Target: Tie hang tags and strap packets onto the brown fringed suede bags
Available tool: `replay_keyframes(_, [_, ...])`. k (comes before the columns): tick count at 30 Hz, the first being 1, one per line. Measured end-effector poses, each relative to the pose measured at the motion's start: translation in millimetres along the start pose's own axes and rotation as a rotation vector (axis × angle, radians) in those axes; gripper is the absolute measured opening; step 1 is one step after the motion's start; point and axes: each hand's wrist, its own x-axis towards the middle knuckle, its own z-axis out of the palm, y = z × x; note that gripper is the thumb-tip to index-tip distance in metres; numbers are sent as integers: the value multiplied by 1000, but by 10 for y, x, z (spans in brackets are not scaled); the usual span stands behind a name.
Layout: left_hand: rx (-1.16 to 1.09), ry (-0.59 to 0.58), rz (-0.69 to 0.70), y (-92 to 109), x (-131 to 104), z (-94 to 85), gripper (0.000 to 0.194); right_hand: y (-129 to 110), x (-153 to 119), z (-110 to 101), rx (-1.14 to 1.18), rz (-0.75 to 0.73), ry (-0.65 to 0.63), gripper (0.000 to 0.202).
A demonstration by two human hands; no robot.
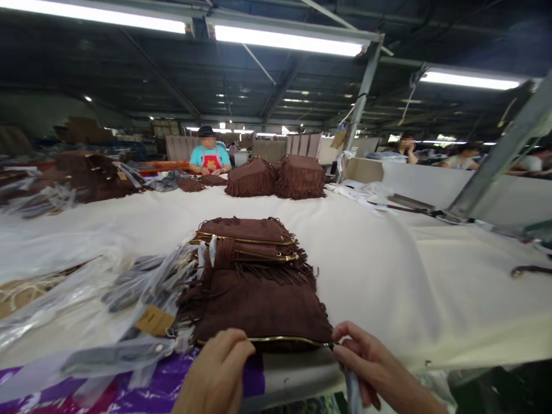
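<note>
A dark brown fringed bag (263, 302) lies flat before me at the table's near edge, its gold zipper (293, 340) running along the side towards me. My left hand (219, 368) is closed over the left part of that edge, fingertips at the zipper. At the right corner my right hand (371, 365) pinches the zipper's end, where a pull may be hidden between thumb and finger. A greyish wrapped strip (352, 391) hangs below the right fingers. Behind lie more brown bags with gold zippers (250, 238). A tan tag (155, 321) rests at the bag's left.
Clear plastic wrapping and grey wrapped straps (142, 282) spread over the left side. Purple plastic (150, 379) lies at the near left edge. Two fringed stacks (276, 178) stand farther back. A person in a red apron (210, 158) works across the white table (388, 276). A metal post (495, 155) rises at right.
</note>
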Motion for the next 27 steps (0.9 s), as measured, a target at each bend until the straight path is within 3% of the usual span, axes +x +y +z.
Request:
replay_keyframes(2, [-162, -108, 97, 301, 131, 236, 18, -44, -46, 80, 76, 4, 22, 48])
replay_keyframes(4, [-230, -199, 120, 576, 270, 515, 19, -69, -95, 132, 93, 20, 55, 52])
replay_keyframes(8, [-110, -306, -24, 895, 461, 903, 19, -22, -212, 118, 64, 18, 118, 55])
replay_keyframes(13, [-80, -463, -98, 936, 548, 849, 36, 125, -357, 3, -192, -176, 138, 48])
replay_keyframes(18, [-301, -460, -201, 1009, 620, 847, 55, 244, -358, 15, -321, -322, 203, 50])
replay_keyframes(22, [-208, -409, -205, 1074, 634, 924, 42, 252, -321, 93, -290, -386, 256, 53])
replay_keyframes(27, [-107, -441, -136, 1048, 610, 908, 21, 300, -302, 124, -192, -345, 274, 44])
